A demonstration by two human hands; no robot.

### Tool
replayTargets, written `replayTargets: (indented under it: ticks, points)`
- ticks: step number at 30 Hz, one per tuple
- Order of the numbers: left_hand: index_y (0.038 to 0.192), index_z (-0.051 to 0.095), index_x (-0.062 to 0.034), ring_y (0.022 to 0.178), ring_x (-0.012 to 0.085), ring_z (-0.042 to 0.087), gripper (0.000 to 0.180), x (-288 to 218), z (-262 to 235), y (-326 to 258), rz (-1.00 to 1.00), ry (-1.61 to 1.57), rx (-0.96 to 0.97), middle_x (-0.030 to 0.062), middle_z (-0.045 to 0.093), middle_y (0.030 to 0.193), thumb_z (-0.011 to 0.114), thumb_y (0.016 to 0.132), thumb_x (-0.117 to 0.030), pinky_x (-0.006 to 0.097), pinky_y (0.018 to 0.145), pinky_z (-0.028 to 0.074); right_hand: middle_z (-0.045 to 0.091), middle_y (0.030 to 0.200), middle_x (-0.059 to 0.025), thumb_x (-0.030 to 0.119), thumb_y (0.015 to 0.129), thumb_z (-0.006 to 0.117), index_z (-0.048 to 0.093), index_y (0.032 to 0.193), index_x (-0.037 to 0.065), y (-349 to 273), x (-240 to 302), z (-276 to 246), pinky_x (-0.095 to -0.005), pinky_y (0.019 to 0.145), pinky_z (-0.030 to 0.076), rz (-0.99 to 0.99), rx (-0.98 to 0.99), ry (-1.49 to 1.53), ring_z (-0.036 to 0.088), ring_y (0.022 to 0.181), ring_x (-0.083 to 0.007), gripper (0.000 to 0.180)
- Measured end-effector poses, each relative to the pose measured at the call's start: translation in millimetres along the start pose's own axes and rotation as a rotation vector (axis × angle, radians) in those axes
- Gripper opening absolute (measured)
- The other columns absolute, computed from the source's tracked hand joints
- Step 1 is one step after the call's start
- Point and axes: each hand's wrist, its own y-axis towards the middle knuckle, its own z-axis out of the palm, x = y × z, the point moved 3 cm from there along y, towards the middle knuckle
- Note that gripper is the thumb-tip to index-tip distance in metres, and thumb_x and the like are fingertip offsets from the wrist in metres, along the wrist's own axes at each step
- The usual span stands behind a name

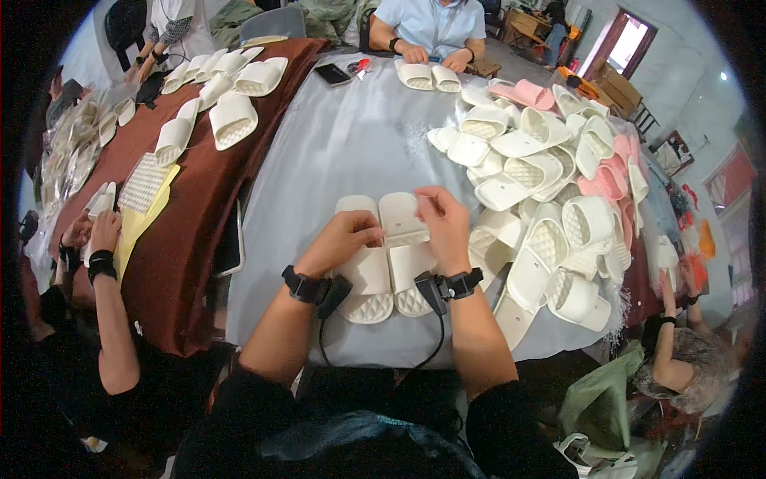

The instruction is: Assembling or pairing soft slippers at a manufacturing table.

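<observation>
Cream-white slippers (387, 259) are laid as a pair, side by side and soles up, on the grey-covered surface (335, 152) directly in front of the person. The left hand (341, 239) is rested on the left slipper of the pair, its fingers curled down onto the upper part of the sole. The right hand (443, 222) is held over the top of the right slipper, fingers pinched together on its edge; what exactly is pinched cannot be told. A black band with a cable is worn on each wrist. Just to the right of the pair, a loose pile of white slippers (535, 184) is heaped, with a few pink slippers (527, 93) mixed in at the far side. A black phone (332, 74) is lying at the far part of the surface. Another pair of slippers (428, 77) is handled by a person in a light blue shirt (431, 20) across the surface. A brown cloth (179, 239) with more slippers is seen on the left.
</observation>
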Motion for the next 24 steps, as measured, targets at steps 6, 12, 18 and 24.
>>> replayTargets:
  ticks: [6, 12, 18, 24]
  points:
    - [0.088, 0.06, 0.0006, 0.078, 0.0107, 0.06, 0.018, 5, -13, -4, 0.088, 0.046, -0.232, 0.0039, 0.065, 0.08, 0.056, 0.098, -0.014, 0.029, 0.072, 0.049, 0.056, 0.125, -0.0109, 0.007, 0.081, 0.069, 0.062, 0.123, 0.009, -7, 39, 12, -0.0417, 0.101, 0.038, -0.438, 0.08, -0.411, 0.043, 0.119, -0.0328, 0.043]
    - [0.091, 0.059, 0.0009, 0.076, 0.0105, 0.059, 0.016, -13, -6, -9, 0.201, -0.029, -0.27, 0.0034, 0.063, 0.079, 0.059, 0.097, -0.013, 0.027, 0.072, 0.049, 0.066, 0.103, -0.011, 0.008, 0.083, 0.068, 0.067, 0.105, 0.004, -17, 28, 27, -0.0396, 0.089, 0.046, -0.489, 0.283, -0.302, 0.057, 0.099, -0.0311, 0.022]
    - [0.094, 0.06, -0.0012, 0.079, 0.0104, 0.061, 0.01, -2, -2, -1, 0.173, -0.179, -0.171, 0.0024, 0.064, 0.081, 0.062, 0.095, -0.011, 0.026, 0.072, 0.049, 0.064, 0.084, -0.0122, 0.008, 0.085, 0.066, 0.064, 0.091, 0.001, -16, 21, 24, -0.04, 0.074, 0.047, -0.351, 0.197, -0.223, 0.06, 0.081, -0.0317, 0.009]
    - [0.114, 0.062, 0.0006, 0.078, 0.0118, 0.062, 0.024, 2, -8, -1, 0.065, -0.13, -0.136, 0.0049, 0.067, 0.087, 0.063, 0.09, -0.003, 0.026, 0.073, 0.051, 0.06, 0.077, -0.0147, 0.009, 0.085, 0.064, 0.06, 0.085, 0.001, -11, 11, 27, -0.0406, 0.065, 0.044, -0.285, 0.082, -0.124, 0.057, 0.074, -0.0322, 0.01]
